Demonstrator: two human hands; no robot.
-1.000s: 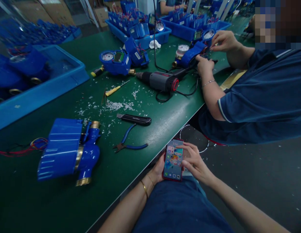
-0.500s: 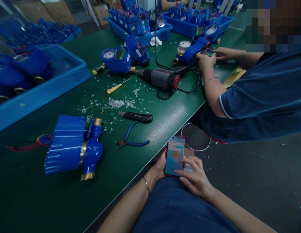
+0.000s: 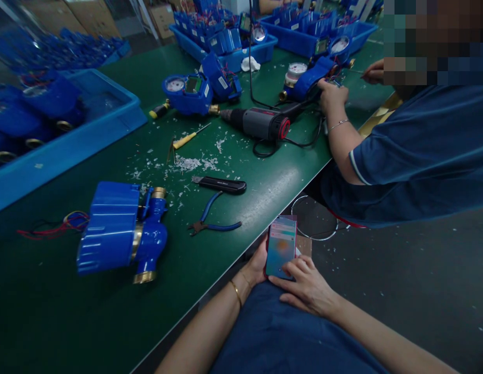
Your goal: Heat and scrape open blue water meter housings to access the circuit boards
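A phone [image 3: 281,246] with a lit screen is held upright over my lap by my left hand [image 3: 258,264], whose fingers wrap its left side and back. My right hand [image 3: 307,284] is at the lower part of the screen, fingers apart and holding nothing. On the green table beside me lie blue-handled cutters [image 3: 210,218], and above them a black utility knife [image 3: 221,184]. A blue meter [image 3: 112,228] with brass ends rests on its side at the left, coloured wires trailing from it.
A heat gun [image 3: 260,123] and a yellow-handled screwdriver [image 3: 184,140] lie farther back among white scraps. Blue crates [image 3: 108,124] of meters stand left and behind. At the right, a co-worker's hand [image 3: 334,98] touches a meter [image 3: 311,80].
My right hand has shifted left and slightly down across the phone's lower screen. The co-worker's farther hand has moved away from the meter, to the right. The view has shifted slightly.
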